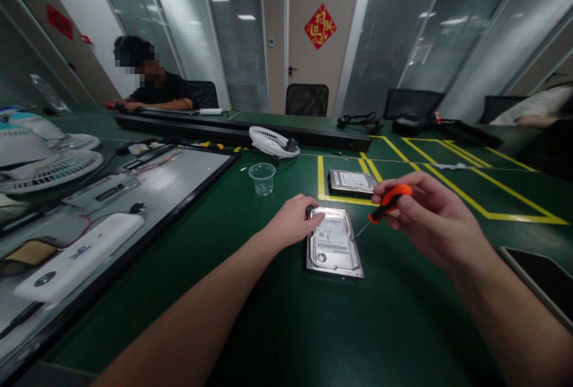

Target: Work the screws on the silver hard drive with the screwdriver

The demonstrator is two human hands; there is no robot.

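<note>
A silver hard drive (pixel 333 249) with a white label lies flat on the green table in front of me. My left hand (pixel 293 220) grips it at its upper left edge, the thumb resting on top. In my right hand (pixel 430 214) is a screwdriver (pixel 390 202) with an orange and black handle. Its thin shaft slants down to the left, and the tip is at the drive's right edge; whether it sits in a screw is too small to tell. A second hard drive (pixel 353 180) lies just beyond, partly behind my right fingers.
A clear plastic cup (pixel 262 181) stands left of the drives, with a white slotted part (pixel 274 143) behind it. A large panel (pixel 179 187) with parts fills the left. A phone (pixel 544 282) lies at right. Long black bars (pixel 308 137) run across the back. A person (pixel 152 85) sits far left.
</note>
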